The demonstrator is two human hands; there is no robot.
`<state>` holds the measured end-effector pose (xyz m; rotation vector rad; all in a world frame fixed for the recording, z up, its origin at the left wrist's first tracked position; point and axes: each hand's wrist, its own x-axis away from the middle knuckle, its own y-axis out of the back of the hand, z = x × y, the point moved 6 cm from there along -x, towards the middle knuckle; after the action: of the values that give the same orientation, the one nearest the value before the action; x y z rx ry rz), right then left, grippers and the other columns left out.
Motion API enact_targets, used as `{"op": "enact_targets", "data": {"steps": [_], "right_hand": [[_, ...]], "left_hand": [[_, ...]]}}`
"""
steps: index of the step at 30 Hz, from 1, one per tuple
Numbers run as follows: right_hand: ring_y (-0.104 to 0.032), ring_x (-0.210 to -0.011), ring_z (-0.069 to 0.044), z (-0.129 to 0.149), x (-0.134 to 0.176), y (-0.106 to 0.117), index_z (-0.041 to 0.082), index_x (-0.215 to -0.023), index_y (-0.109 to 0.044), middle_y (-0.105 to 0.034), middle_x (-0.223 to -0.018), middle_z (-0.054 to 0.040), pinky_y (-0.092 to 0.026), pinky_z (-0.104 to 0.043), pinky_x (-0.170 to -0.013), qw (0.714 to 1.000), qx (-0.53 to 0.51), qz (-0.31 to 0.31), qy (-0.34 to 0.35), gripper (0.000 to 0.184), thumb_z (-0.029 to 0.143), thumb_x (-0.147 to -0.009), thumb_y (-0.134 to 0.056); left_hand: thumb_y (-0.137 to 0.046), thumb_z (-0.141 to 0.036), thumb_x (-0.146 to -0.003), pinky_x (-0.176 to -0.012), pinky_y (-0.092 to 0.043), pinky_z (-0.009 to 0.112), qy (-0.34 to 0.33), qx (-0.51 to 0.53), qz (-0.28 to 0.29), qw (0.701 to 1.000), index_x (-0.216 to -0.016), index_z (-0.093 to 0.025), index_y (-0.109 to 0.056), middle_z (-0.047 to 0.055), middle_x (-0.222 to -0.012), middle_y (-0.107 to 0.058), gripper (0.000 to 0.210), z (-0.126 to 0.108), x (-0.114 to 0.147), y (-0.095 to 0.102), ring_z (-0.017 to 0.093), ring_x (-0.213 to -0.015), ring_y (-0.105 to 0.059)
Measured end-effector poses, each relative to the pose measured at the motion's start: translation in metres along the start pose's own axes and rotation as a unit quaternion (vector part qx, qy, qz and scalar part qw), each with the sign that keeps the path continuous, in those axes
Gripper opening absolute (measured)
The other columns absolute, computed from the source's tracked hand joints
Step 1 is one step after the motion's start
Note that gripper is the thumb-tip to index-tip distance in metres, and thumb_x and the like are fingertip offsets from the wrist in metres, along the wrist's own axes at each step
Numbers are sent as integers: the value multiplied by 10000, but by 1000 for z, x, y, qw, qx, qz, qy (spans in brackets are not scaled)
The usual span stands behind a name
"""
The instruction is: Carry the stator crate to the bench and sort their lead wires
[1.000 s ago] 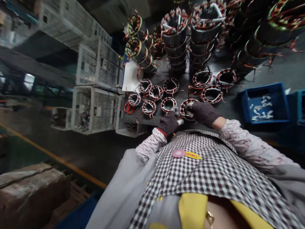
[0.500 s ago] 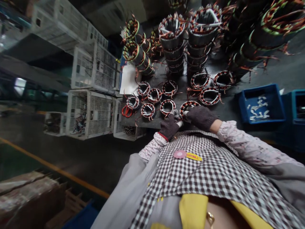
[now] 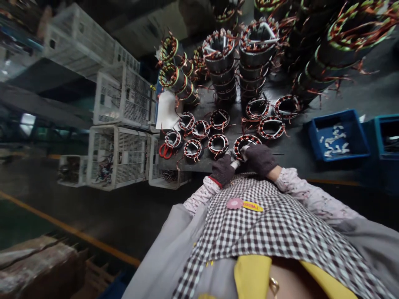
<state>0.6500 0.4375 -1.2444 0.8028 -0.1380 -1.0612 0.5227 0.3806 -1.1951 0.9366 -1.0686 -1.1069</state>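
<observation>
A ring-shaped motor stator (image 3: 247, 138), with copper windings, red-orange lacing and white pieces round its rim, stands at the bench's near edge. My left hand (image 3: 222, 169), in a dark glove with bare-looking light fingertips, closes on its near left side. Over the near right rim is my right hand (image 3: 260, 160), gloved the same way, fingers bent and pressed on the winding. The gloves hide the front of the ring and any small wire between the fingertips. Close by on the left sits another stator (image 3: 217, 143); behind to the right is one more stator (image 3: 271, 127).
Red-handled scissors (image 3: 165, 151) lie at the bench's left corner near white paper (image 3: 167, 110). Tall stator stacks (image 3: 220, 66) rise at the back. A blue bin (image 3: 321, 145) holding small white pieces is at right. White crates (image 3: 132, 151) stand left of the bench.
The view has shifted a little, so the bench appears slightly lower and further left. Both hands stay on the same stator; the right fingers have moved slightly along its near rim.
</observation>
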Motion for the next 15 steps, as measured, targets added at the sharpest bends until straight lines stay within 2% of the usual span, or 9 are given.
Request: {"op": "enact_targets", "data": {"steps": [2,4,6,9,11,12,15], "right_hand": [[-725,-932,-280,-20,-1,1,150,-1025,-787,-792,-1023,-163,-517,-359,-820,983,-152,-78,-67,251,270,-975,-572],[-713,-857,-255,-41,-1,6,156,-990,-767,-787,-952,-119,-546,-362,-789,935,-316,-131,-95,270,357,-947,-591],[-692,-784,-233,-63,5,16,165,-966,-755,-767,-879,-86,-567,-368,-749,888,-418,-164,-101,305,436,-907,-627],[-696,-811,-232,-106,30,38,182,-1012,-767,-770,-962,-90,-601,-406,-787,861,-427,-256,-109,359,499,-857,-698],[-701,-828,-236,-144,54,47,200,-1040,-770,-771,-1026,-106,-615,-429,-814,846,-400,-322,-146,372,514,-845,-725],[-699,-822,-237,-166,66,48,204,-1037,-766,-769,-1021,-109,-620,-435,-815,834,-387,-351,-178,370,515,-842,-729],[-706,-843,-242,-234,97,44,189,-1134,-742,-768,-1027,-115,-624,-446,-835,787,-353,-417,-287,410,500,-871,-690]], "left_hand": [[-551,-338,-1092,-1002,-566,421,22,38,-5,999,-1476,-182,-570,139,-1254,-788,415,1,2,-1,283,-1146,-739],[-577,-323,-1081,-997,-560,424,40,52,-4,998,-1471,-190,-581,130,-1243,-792,412,2,4,0,292,-1137,-738],[-563,-308,-1085,-967,-567,401,40,49,4,998,-1467,-189,-592,114,-1209,-798,401,2,5,3,278,-1099,-747],[-632,-321,-1045,-1034,-562,389,-3,18,-39,999,-1410,-144,-645,137,-1270,-765,405,-3,2,17,281,-1188,-719],[-709,-355,-994,-1154,-508,421,-56,-23,-87,994,-1418,-140,-661,166,-1394,-707,478,-12,-2,30,311,-1350,-638],[-741,-372,-968,-1192,-482,432,-84,-42,-90,991,-1438,-150,-660,168,-1441,-680,526,-18,-6,34,320,-1402,-601],[-804,-402,-904,-1183,-486,441,-144,-87,-14,986,-1474,-184,-664,162,-1473,-660,625,-38,-21,35,333,-1391,-609]]}}
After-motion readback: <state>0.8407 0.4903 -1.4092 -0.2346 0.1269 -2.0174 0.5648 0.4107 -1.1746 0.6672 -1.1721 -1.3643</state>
